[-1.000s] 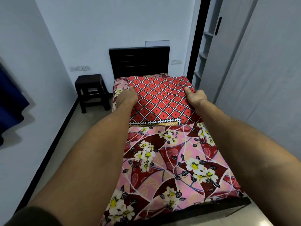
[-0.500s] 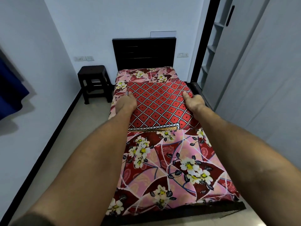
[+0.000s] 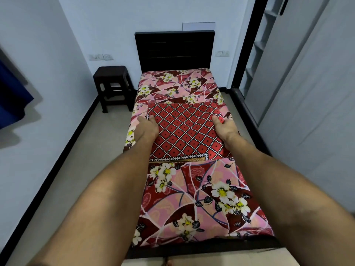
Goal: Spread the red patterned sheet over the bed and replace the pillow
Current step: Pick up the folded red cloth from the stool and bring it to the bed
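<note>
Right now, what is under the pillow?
The flowered sheet spread on the bed shows all around the pillow and runs under it. The left hand and right hand grip its sides. Whatever else lies directly beneath is covered.

Even, soft indoor light; wide-angle bending at edges, slight blur, dim corners.

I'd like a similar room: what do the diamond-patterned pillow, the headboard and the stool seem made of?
The red diamond-patterned pillow looks like smooth, satiny cloth; its near right corner glints. The black slatted headboard seems matte painted or stained wood, showing horizontal grooves. The dark brown square stool could be moulded plastic or wood.
</note>
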Demonstrator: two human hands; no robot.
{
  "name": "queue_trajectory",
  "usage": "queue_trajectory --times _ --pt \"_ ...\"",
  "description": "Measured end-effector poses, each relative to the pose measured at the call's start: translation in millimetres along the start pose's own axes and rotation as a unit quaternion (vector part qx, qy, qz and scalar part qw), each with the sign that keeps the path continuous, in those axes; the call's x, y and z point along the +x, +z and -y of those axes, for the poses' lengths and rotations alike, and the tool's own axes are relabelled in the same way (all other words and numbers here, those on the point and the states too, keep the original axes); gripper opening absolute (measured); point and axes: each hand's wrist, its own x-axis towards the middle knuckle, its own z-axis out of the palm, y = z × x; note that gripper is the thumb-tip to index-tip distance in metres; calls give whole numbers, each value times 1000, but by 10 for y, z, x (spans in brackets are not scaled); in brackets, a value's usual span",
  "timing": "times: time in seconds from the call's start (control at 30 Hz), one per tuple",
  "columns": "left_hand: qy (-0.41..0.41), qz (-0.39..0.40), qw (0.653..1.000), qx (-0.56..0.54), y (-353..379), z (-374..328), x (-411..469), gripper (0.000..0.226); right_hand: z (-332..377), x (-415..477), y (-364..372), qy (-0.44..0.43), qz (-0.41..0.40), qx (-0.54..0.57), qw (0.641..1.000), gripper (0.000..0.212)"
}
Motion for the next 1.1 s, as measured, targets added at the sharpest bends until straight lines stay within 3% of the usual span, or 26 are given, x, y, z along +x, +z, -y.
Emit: queue_trajectory --times 0.1,0.3,0.57,0.73,0.9,1.1 --pt "-3 0 1000 -10 49 4 -2 56 -91 13 60 -2 -14 -10 1000 49" --pt "-8 47 998 -33 350 133 101 73 -534 126 252 32 -30 24 999 47" --pt "6 120 992 -26 1022 587 245 75 -1228 190 534 85 -40 18 995 59" --pt "5 146 989 -23 1476 914 317 76 -1686 289 726 76 -52 4 996 55" --pt "-3 159 987 -30 1976 1279 335 71 -2195 355 971 107 -44 -12 993 64" --pt "-26 164 986 -5 2425 1655 276 62 -2685 478 1206 122 -16 -24 992 59"
